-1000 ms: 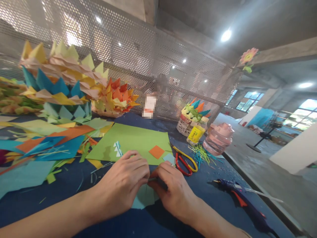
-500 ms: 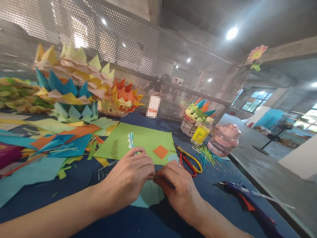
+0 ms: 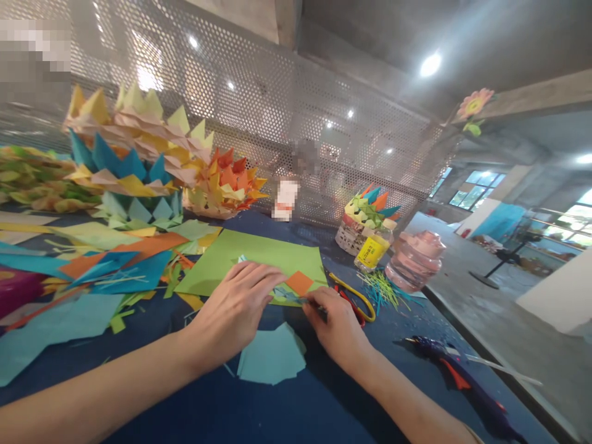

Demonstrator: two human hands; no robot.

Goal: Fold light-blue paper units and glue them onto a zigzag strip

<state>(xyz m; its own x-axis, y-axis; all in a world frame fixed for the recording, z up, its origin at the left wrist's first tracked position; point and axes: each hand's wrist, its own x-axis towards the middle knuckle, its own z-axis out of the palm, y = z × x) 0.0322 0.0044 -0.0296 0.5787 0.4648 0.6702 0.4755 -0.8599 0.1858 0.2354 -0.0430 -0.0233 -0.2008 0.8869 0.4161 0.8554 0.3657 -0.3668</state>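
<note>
My left hand (image 3: 240,302) lies over the green paper sheet (image 3: 208,265), its fingers stretched out to the right. Just past its fingertips, small light blue and white paper bits (image 3: 283,292) show on the sheet, partly covered. My right hand (image 3: 335,317) is at the sheet's near right corner, thumb and fingers curled together at the edge of those bits; what they pinch is hidden. An orange paper square (image 3: 300,283) lies between the hands. Nearer me is a stack of light blue paper pieces (image 3: 272,354) on the dark blue table.
Scissors (image 3: 358,299) lie right of the sheet, near shredded paper (image 3: 383,287), a yellow-labelled bottle (image 3: 369,253) and a pink bottle (image 3: 414,262). A glue gun (image 3: 456,364) rests by the table's right edge. Paper scraps (image 3: 120,265) and folded paper crowns (image 3: 134,166) fill the left.
My hands have come apart and moved forward onto the green sheet. The light blue stack beneath them is now uncovered, and my left fingers have straightened.
</note>
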